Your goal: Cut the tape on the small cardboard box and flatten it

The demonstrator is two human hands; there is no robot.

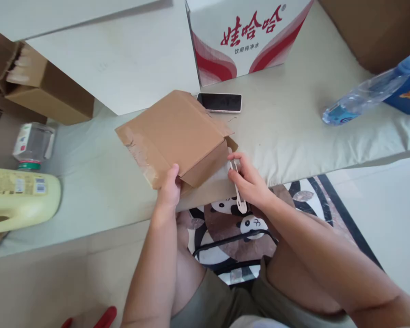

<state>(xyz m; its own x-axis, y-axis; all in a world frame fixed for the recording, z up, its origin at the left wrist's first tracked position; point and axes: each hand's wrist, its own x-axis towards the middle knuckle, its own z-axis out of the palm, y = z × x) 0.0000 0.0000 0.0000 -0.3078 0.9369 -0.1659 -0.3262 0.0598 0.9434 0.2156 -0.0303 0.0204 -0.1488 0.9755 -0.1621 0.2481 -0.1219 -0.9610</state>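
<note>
- Nearest the camera are the person's bare knees and olive shorts (222, 305), with both forearms reaching forward over them.
- The left hand (169, 189) is clamped on the near edge of a small cardboard box (177, 136), thumb on top and the other fingers hidden beneath.
- The box lies tilted on a pale cushioned surface (287, 136); torn tape shows on its flap, to the left of the left thumb.
- The right hand (249, 182) has its fingers curled around a slim white tool (238, 193), whose lower end sticks out below the palm. What kind of tool it is cannot be told.
- The fingertips (234, 157) of the right hand touch the box's right near corner.
- Just beyond the box, past the right fingertips, a phone (219, 102) lies face up with a dark screen.
- Further beyond stands a white and red carton (246, 36) with printed characters.
- Well to the right of the right hand a clear water bottle (365, 95) lies on its side.
- Far left of the left hand lie a yellow jug (20, 200), a clear jar (32, 146) and an open brown box (44, 86).
- Under the right wrist a panda-patterned mat (246, 228) shows.
</note>
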